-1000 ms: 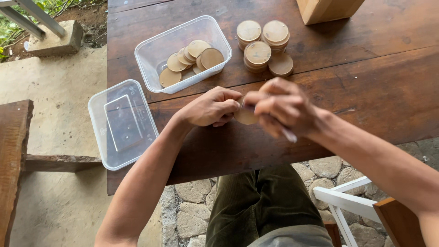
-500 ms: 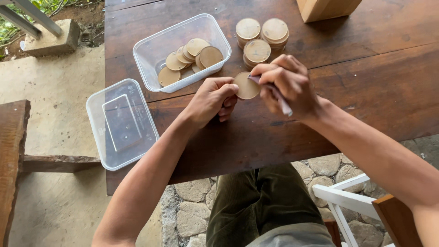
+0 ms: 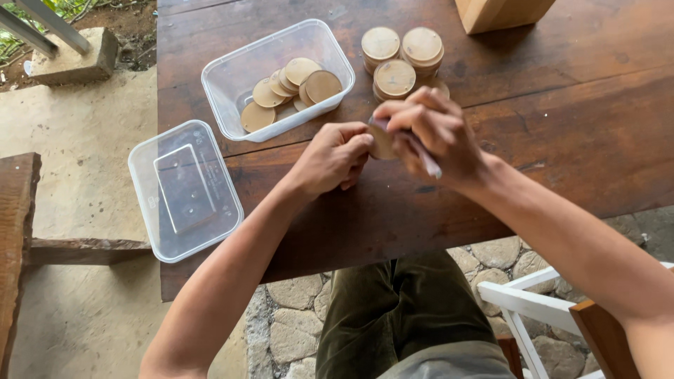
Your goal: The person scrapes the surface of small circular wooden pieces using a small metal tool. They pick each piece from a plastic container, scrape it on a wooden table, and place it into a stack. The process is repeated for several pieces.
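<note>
I see my left hand (image 3: 335, 156) curled over the dark wooden counter (image 3: 562, 140), its fingers (image 3: 358, 144) closed on the edge of a round wooden disc (image 3: 382, 144) held just above the boards. My right hand (image 3: 435, 133) sits against it from the other side, fingers wrapped tight around a thin pale pen-like tool (image 3: 425, 160) whose lower end sticks out below my palm; the disc is mostly hidden between the two hands. Just beyond my knuckles stand short stacks of similar discs (image 3: 400, 56), touching one another. To their left a clear plastic tub (image 3: 232, 67) holds more loose discs (image 3: 291, 88). Its clear lid (image 3: 184, 189) lies flat near the counter's left edge, well apart from my hands. A light wooden block (image 3: 502, 12) sits at the far edge
</note>
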